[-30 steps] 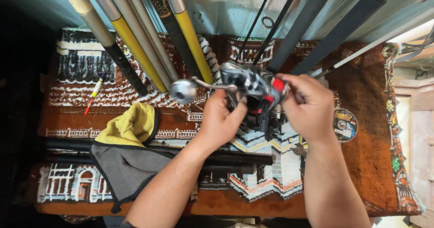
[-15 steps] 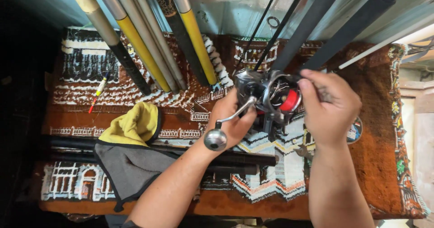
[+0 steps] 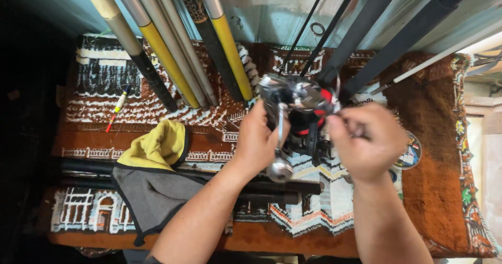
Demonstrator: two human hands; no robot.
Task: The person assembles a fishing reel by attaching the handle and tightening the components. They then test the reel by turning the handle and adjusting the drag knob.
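A silver, black and red fishing reel [image 3: 300,104] is held above a patterned brown rug [image 3: 434,154]. My left hand [image 3: 259,141] grips the reel's left side, and the crank handle with its round silver knob [image 3: 281,170] hangs down beside my wrist. My right hand [image 3: 368,138] is closed on the reel's right side, fingers pinched at its edge. A dark rod section [image 3: 345,52] rises from behind the reel toward the top of the view.
Several fishing rods with yellow and black grips [image 3: 157,49] lean across the rug's upper left. A yellow and grey cloth pouch [image 3: 151,175] lies at lower left over dark rod tubes [image 3: 272,188]. A small red and yellow float [image 3: 117,108] rests at far left.
The reel has been turned in my hands: its crank knob swung from the upper left, down past my left wrist, and hangs lower. My right hand moved onto the reel's right edge.
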